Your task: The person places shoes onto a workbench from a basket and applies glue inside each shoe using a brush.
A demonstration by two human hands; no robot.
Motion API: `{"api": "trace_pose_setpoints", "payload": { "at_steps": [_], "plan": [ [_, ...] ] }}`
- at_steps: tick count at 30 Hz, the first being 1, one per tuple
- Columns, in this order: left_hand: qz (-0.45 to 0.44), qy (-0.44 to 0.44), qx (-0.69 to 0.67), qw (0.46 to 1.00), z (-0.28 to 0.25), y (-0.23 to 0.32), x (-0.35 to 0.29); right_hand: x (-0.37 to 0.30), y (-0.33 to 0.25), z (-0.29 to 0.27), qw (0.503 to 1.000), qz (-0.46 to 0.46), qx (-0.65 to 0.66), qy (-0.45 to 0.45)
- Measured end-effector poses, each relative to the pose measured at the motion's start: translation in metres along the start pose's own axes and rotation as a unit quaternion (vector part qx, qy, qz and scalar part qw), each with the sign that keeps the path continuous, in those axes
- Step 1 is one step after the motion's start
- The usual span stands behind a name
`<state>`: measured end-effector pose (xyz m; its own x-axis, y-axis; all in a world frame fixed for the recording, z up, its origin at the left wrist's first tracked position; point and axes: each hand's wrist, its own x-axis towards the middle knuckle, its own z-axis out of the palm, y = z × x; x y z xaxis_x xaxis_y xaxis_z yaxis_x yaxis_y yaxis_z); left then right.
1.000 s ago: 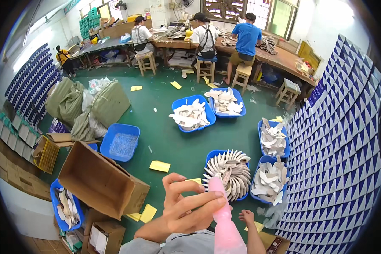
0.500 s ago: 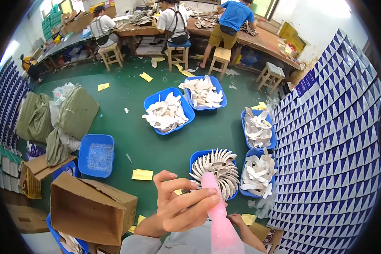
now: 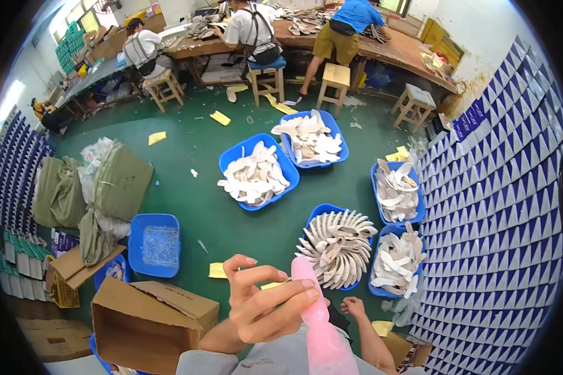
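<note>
Close in front of me stands a pink, frosty tube [image 3: 319, 325] with a rounded far end and a narrow waist, like an ice pop. My left hand [image 3: 269, 303] holds it, fingertips against its upper part and one finger raised away from it. Its lower end runs out of the picture. My right hand [image 3: 353, 307] is lowered beside my body with its fingers curled; whether anything is in them does not show. Just beyond both hands, a blue basket [image 3: 319, 211] bears a ring of pale, curved shoe-shaped pieces [image 3: 341, 247].
Blue baskets [image 3: 288, 185] of pale pieces stand ahead and right, beside a tall stack of blue-and-grey boxes [image 3: 481, 231]. Left are an empty blue basket [image 3: 154, 219], cardboard boxes [image 3: 145, 325] and green sacks [image 3: 122, 178]. Several people work at a long bench [image 3: 413, 50] behind stools [image 3: 336, 76].
The room has shifted slightly right in the picture. My right hand has come up a little and shows more fully. My left hand still holds the pink tube, almost unmoved.
</note>
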<state>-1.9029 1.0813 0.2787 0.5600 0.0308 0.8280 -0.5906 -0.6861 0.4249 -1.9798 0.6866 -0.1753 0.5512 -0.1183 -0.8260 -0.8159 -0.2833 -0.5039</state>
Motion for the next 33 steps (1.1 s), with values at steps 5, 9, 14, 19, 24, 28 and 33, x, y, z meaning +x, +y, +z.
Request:
{"api": "trace_pose_setpoints", "payload": {
  "at_steps": [5,9,14,19,24,28,33],
  "plan": [
    [0.003,0.011,0.034,0.999,0.012,-0.026,0.041,0.071,0.061,0.016,0.986,-0.052,-0.156,0.000],
    [-0.015,0.026,0.096,0.995,0.002,-0.054,0.074,0.143,0.050,0.031,0.966,-0.077,-0.245,-0.026],
    [0.020,-0.027,0.117,0.993,0.050,-0.112,0.111,0.195,-0.058,0.080,0.960,-0.093,-0.262,-0.044],
    [0.018,-0.027,0.089,0.995,0.099,-0.185,0.178,0.212,-0.236,0.096,0.992,0.012,0.077,-0.096],
    [0.040,-0.056,0.042,0.997,0.151,-0.238,0.222,0.222,-0.316,0.095,0.992,-0.017,0.085,-0.090],
    [0.022,-0.035,-0.031,0.999,0.206,-0.282,0.257,0.240,-0.309,0.065,0.994,0.003,0.086,-0.065],
    [0.027,0.005,-0.070,0.997,0.276,-0.347,0.289,0.251,-0.363,0.016,0.992,0.039,0.119,0.020]
  ]
}}
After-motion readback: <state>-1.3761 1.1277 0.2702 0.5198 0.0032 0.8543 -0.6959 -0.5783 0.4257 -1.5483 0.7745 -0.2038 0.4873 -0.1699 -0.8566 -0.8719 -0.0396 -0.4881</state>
